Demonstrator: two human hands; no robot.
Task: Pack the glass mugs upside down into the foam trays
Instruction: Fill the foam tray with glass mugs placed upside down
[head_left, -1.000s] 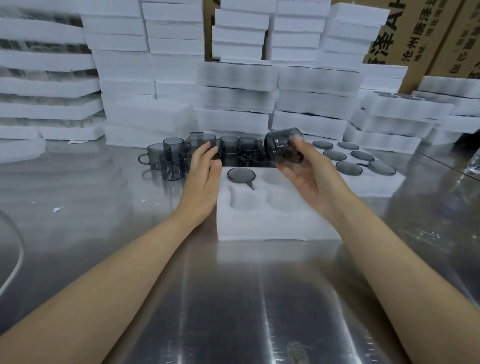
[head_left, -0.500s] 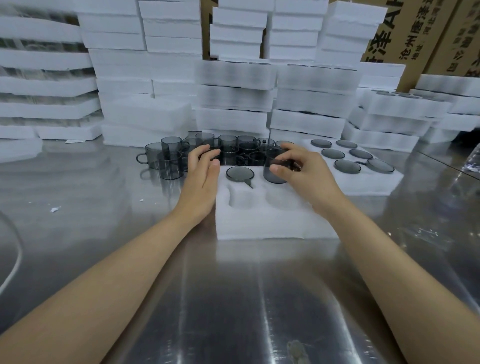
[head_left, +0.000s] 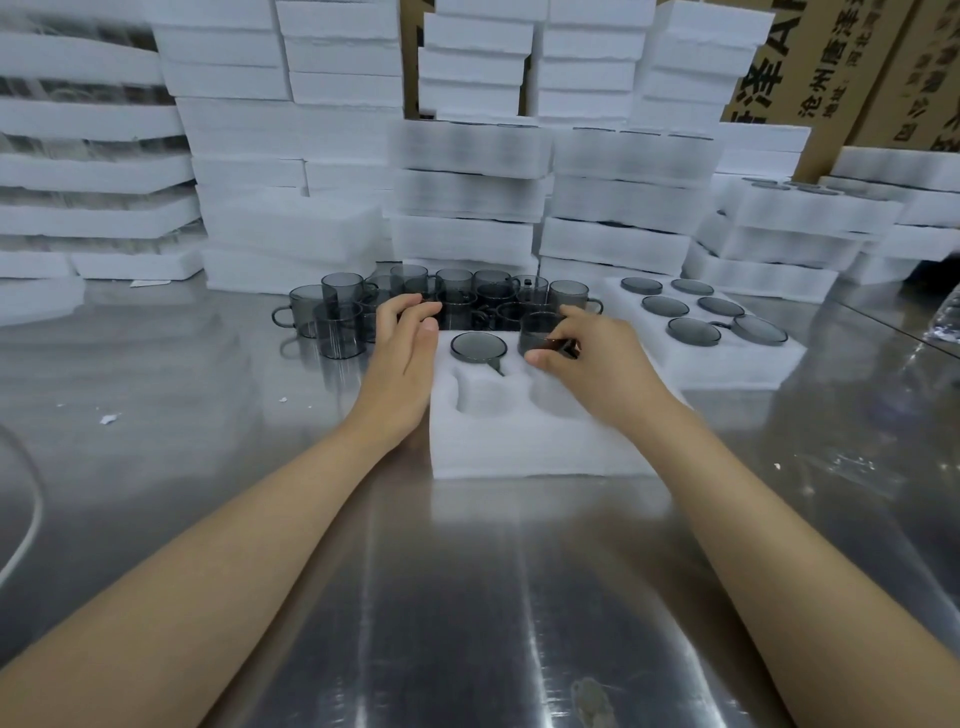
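A white foam tray (head_left: 519, 441) lies on the steel table in front of me. One smoky glass mug (head_left: 478, 347) sits upside down in its far left pocket. My right hand (head_left: 597, 364) grips a second upside-down mug (head_left: 540, 332) by its handle, partly sunk into the far middle pocket. My left hand (head_left: 402, 358) rests against the tray's left edge, fingers reaching into the cluster of upright grey mugs (head_left: 343, 322) behind the tray. Whether it holds a mug is unclear.
A filled foam tray (head_left: 727, 364) with several upside-down mugs lies to the right. Stacks of white foam trays (head_left: 467, 197) wall the back of the table, cardboard boxes (head_left: 831, 78) behind them. A white cable (head_left: 31, 519) curves at the left edge.
My right hand carried the mug from the air down into the tray's far middle pocket, turning it upside down. My left hand slid slightly forward toward the loose mugs.
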